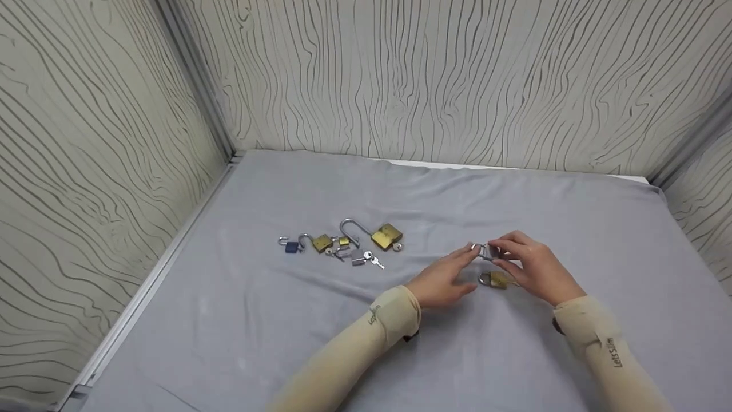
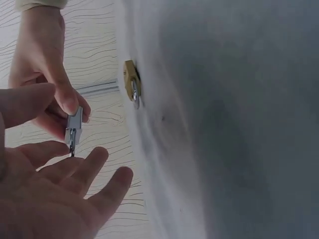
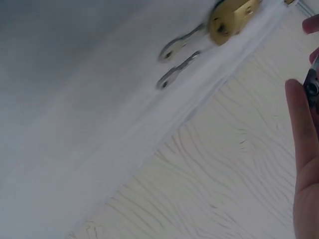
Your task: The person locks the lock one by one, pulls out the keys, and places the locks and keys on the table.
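My right hand (image 1: 536, 268) pinches a small silver padlock (image 1: 492, 252) between thumb and fingers, above the cloth. Its shackle points left, toward my left hand (image 1: 441, 281). In the left wrist view, the left fingers (image 2: 94, 164) are spread and loosely bent. One or two fingertips lie at the shackle end, and the thumb stands apart; whether they touch is hard to tell. Beneath the hands a brass padlock (image 1: 498, 280) lies on the cloth. Two keys (image 3: 172, 78) lie by its keyhole end in the right wrist view, where the silver padlock (image 3: 312, 89) is partly cut off.
Left of the hands lies a group of open padlocks: a large brass one (image 1: 387, 236), a medium brass one (image 1: 322, 243), a tiny brass one (image 1: 343, 241), a blue one (image 1: 291, 247) and a silver one (image 1: 358, 257). Keys (image 1: 377, 262) lie beside them. Grey cloth (image 1: 229, 320) covers the table.
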A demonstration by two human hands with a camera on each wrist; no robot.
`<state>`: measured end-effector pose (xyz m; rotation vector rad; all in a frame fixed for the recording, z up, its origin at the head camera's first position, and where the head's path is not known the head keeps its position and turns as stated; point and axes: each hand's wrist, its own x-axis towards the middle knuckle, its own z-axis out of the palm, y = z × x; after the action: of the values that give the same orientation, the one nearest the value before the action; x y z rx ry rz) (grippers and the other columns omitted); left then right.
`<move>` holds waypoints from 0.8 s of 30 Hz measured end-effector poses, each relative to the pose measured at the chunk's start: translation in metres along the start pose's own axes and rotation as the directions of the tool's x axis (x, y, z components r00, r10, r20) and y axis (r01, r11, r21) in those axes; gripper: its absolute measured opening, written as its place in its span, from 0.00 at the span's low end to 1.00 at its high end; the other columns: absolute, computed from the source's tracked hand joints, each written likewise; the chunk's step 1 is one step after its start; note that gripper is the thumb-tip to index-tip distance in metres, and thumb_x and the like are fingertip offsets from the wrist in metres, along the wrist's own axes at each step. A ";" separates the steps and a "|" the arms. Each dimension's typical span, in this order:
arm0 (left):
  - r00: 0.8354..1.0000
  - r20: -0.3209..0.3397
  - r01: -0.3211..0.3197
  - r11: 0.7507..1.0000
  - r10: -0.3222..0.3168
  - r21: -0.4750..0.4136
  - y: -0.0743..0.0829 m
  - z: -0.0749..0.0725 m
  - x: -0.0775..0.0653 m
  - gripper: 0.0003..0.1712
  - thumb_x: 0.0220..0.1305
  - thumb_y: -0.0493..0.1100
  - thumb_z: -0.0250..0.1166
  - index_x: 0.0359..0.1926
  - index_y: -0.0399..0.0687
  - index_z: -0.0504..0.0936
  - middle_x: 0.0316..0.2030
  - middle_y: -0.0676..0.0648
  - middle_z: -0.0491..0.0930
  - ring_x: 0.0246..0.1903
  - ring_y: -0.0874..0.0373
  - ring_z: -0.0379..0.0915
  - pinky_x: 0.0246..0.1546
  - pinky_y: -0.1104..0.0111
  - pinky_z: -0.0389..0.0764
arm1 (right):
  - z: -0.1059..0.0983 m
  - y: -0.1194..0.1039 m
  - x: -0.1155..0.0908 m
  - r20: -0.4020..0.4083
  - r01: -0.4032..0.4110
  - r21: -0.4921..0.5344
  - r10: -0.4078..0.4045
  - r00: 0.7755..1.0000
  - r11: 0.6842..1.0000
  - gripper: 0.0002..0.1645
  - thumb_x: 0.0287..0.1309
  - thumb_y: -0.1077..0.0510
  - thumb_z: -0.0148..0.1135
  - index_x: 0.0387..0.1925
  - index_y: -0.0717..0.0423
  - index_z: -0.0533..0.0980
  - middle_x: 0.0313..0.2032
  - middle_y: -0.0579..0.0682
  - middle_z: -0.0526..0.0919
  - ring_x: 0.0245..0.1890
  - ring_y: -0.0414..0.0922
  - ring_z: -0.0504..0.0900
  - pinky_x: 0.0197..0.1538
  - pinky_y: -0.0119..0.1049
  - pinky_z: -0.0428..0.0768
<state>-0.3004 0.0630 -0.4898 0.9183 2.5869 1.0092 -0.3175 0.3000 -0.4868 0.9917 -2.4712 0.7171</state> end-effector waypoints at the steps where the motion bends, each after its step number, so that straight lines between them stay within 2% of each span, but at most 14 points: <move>1: 1.000 0.009 0.008 1.000 -0.008 0.030 0.001 0.003 0.002 0.41 0.76 0.46 0.62 0.82 0.50 0.54 0.82 0.46 0.52 0.79 0.54 0.53 0.78 0.68 0.56 | 0.000 0.002 -0.001 0.012 -0.008 0.010 0.008 1.000 1.000 0.25 0.47 0.77 0.76 0.50 0.65 0.83 0.43 0.53 0.83 0.40 0.48 0.89 0.42 0.38 0.89; 4: 0.999 0.027 0.043 0.994 -0.046 0.105 0.002 0.010 0.007 0.41 0.75 0.47 0.63 0.81 0.48 0.56 0.81 0.45 0.53 0.78 0.53 0.55 0.78 0.69 0.56 | 0.001 0.008 -0.003 0.053 -0.022 0.014 0.022 0.998 1.000 0.24 0.48 0.78 0.75 0.49 0.65 0.84 0.42 0.53 0.84 0.40 0.49 0.89 0.43 0.41 0.89; 9: 0.994 0.039 0.100 0.987 -0.106 0.130 0.002 0.017 0.016 0.39 0.75 0.50 0.62 0.80 0.46 0.59 0.80 0.46 0.58 0.77 0.55 0.58 0.77 0.72 0.57 | 0.003 0.014 -0.002 0.130 -0.043 -0.031 0.047 0.990 0.999 0.24 0.51 0.74 0.75 0.52 0.67 0.83 0.41 0.54 0.85 0.40 0.52 0.89 0.45 0.47 0.88; 12: 0.992 0.047 0.105 0.983 -0.114 0.151 0.002 0.019 0.021 0.37 0.76 0.49 0.59 0.80 0.45 0.60 0.79 0.47 0.60 0.77 0.56 0.58 0.76 0.73 0.57 | 0.004 0.017 -0.002 0.167 -0.064 -0.067 0.075 0.983 0.996 0.23 0.52 0.72 0.75 0.52 0.66 0.83 0.41 0.54 0.85 0.40 0.52 0.88 0.46 0.50 0.87; 16: 0.993 0.064 0.082 0.974 -0.098 0.212 0.003 0.020 0.025 0.35 0.76 0.47 0.57 0.79 0.43 0.62 0.77 0.47 0.63 0.77 0.58 0.58 0.77 0.74 0.55 | 0.002 0.019 -0.003 0.200 -0.088 -0.092 0.105 0.974 0.992 0.19 0.53 0.71 0.75 0.49 0.64 0.85 0.42 0.54 0.87 0.41 0.53 0.87 0.47 0.52 0.86; 20: 0.990 0.082 0.087 0.951 -0.116 0.296 0.005 0.022 0.027 0.37 0.72 0.45 0.58 0.78 0.45 0.63 0.77 0.50 0.65 0.77 0.61 0.57 0.77 0.73 0.53 | 0.003 0.019 -0.004 0.219 -0.091 -0.093 0.109 0.970 0.991 0.18 0.53 0.71 0.75 0.47 0.63 0.85 0.41 0.53 0.87 0.41 0.53 0.87 0.47 0.51 0.86; 24: 0.981 0.078 0.141 0.924 -0.180 0.354 0.009 0.025 0.026 0.40 0.68 0.46 0.60 0.79 0.50 0.62 0.78 0.56 0.63 0.78 0.63 0.55 0.79 0.67 0.53 | 0.005 0.019 -0.002 0.244 -0.107 -0.102 0.129 0.961 0.989 0.17 0.53 0.71 0.75 0.47 0.63 0.86 0.40 0.54 0.88 0.41 0.54 0.87 0.48 0.52 0.86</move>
<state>-0.3064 0.0973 -0.5014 0.7906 2.7394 0.4508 -0.3307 0.3100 -0.4981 0.9596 -2.7745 0.5409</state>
